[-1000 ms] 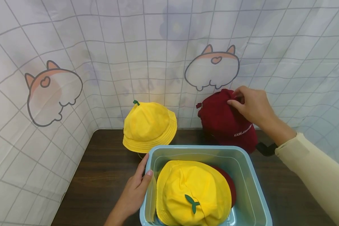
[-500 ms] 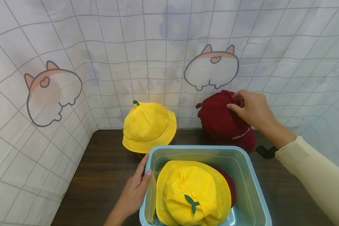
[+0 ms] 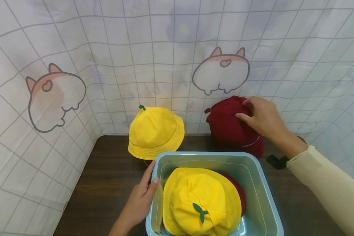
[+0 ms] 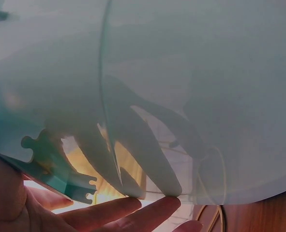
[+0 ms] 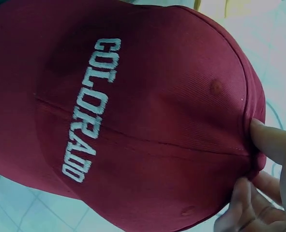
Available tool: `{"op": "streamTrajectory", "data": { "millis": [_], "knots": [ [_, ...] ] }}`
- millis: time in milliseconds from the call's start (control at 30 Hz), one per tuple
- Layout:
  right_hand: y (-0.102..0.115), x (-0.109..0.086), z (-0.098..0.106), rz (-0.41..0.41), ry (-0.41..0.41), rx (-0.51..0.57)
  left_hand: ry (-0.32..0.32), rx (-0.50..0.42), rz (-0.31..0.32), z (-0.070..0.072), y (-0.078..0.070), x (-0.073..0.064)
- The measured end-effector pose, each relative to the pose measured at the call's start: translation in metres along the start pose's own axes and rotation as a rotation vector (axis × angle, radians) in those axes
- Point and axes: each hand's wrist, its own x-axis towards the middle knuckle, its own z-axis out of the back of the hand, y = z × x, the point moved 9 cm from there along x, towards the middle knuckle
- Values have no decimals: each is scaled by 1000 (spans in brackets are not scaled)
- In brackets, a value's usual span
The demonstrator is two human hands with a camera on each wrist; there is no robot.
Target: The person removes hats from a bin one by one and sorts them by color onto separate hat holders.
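My right hand (image 3: 262,114) pinches the crown of a dark red baseball cap (image 3: 228,126) behind the bin at the right. In the right wrist view, thumb and fingers meet on the crown's top, and the cap (image 5: 152,111) shows white COLORADO lettering. My left hand (image 3: 138,198) lies along the left side of a light blue plastic bin (image 3: 205,153), its thumb at the rim. Straight fingers (image 4: 152,210) touch the bin's outer wall in the left wrist view. Inside the bin, a yellow bucket hat (image 3: 206,196) with a green sprout partly covers a dark red piece of headwear (image 3: 239,193).
Another yellow bucket hat (image 3: 154,132) with a green sprout is behind the bin at the left. A black curved object (image 3: 277,162) lies beneath my right wrist. A white gridded curtain (image 3: 162,65) with dog drawings hangs behind the dark wood table (image 3: 97,183).
My right hand has come down slightly with the red cap. The cap tips forward, and its lettering sits lower and farther left. My left hand and the bin stay put.
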Motion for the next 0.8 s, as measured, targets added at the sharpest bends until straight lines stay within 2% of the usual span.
{"op": "streamTrajectory", "data": {
  "millis": [267,533,800],
  "knots": [
    [-5,-2,-3,-29,43,8,1,-1,-8,0,-2,0],
    [-9,-3,-5,-52,106,16,-9,112,-51,6,-9,3],
    [-11,-5,-5,-29,112,11,7,140,-41,12,-16,5]
  ]
}}
